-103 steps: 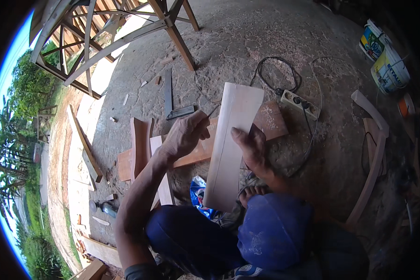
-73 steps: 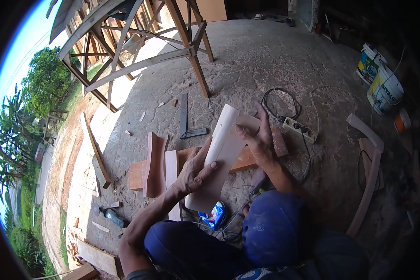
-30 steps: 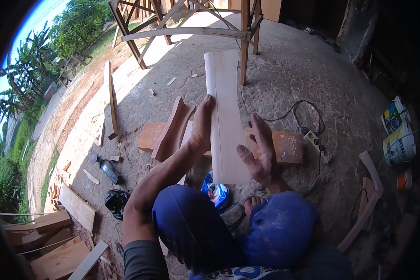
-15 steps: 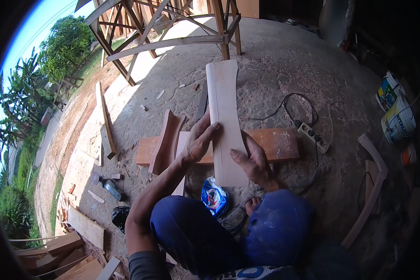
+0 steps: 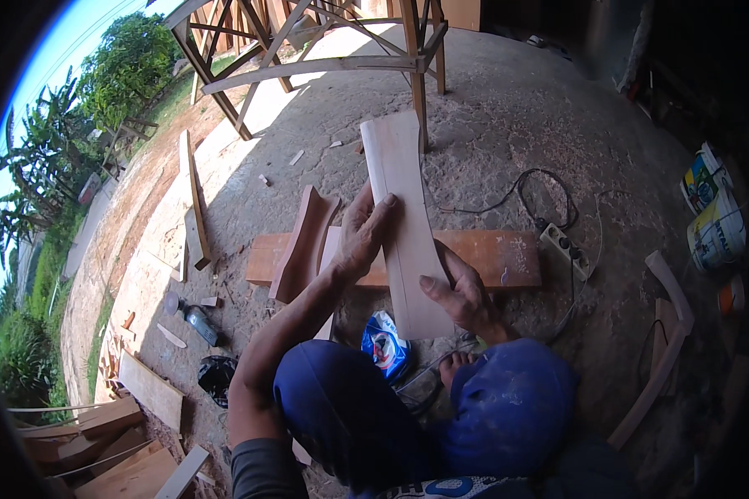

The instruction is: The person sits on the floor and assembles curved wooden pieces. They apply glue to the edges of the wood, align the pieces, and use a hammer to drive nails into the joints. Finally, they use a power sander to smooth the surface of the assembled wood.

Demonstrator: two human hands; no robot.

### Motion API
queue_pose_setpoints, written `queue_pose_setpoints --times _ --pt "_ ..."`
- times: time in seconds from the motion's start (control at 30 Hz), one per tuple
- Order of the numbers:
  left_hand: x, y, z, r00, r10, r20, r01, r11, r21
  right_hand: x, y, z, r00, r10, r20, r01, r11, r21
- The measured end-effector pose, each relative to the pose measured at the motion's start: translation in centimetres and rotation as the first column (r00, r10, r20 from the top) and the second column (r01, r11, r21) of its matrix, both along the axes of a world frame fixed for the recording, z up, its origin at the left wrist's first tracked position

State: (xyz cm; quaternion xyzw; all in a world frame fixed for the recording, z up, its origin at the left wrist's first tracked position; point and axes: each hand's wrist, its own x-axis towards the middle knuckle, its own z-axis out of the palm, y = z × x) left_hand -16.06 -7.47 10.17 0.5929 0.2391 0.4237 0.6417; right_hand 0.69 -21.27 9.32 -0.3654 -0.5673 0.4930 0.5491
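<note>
A pale, gently curved wooden board (image 5: 404, 224) with a pencil-like line along its length is held up before my knees. My left hand (image 5: 368, 233) grips its left edge at mid-length, thumb on the face. Lower on the right edge, my right hand (image 5: 462, 295) grips it with the thumb on top, its other fingers hidden behind. Under it on the floor lies a thick reddish wooden plank (image 5: 508, 258). A reddish curved wooden piece (image 5: 304, 241) rests across the plank's left part, with a paler board (image 5: 330, 249) beside it.
A blue packet (image 5: 386, 348) lies near my foot. At left are an angle grinder (image 5: 198, 323) and wood offcuts (image 5: 151, 391). A power strip (image 5: 564, 252) with black cable, a curved wooden strip (image 5: 651, 395) and buckets (image 5: 716, 233) are at right. A wooden frame stand (image 5: 333, 68) stands ahead.
The held board has tilted slightly, its top leaning further left and its lower end shifting right. Both hands keep their hold. The whole view has shifted a little.
</note>
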Motion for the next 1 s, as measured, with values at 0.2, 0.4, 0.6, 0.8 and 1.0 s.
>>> queue_pose_setpoints --times 0.2,0.4,0.6,0.8,1.0 --pt "0.3 -1.0 -1.3 0.989 -0.067 -0.134 0.053 0.993 -0.106 -0.1 0.1 -0.5 0.997 -0.072 -0.014 0.072 0.997 -0.029" --pt "0.1 -2.5 -1.8 0.883 -0.411 -0.227 0.39 0.911 -0.132 0.7 0.9 -2.6 0.951 -0.293 -0.099 0.284 0.954 -0.094" --pt "-0.3 -2.3 -1.4 0.82 -0.511 -0.259 0.463 0.857 -0.225 1.0 1.1 -3.6 0.943 -0.314 -0.109 0.299 0.945 -0.133" --pt "0.1 -2.6 -2.5 0.865 -0.421 -0.272 0.376 0.904 -0.201 3.3 0.8 -4.3 0.994 -0.105 0.006 0.105 0.993 -0.055" --pt "-1.8 -0.2 -4.0 0.991 -0.065 -0.119 0.038 0.975 -0.221 2.7 0.5 -5.0 0.996 0.042 0.084 -0.037 0.998 -0.057"
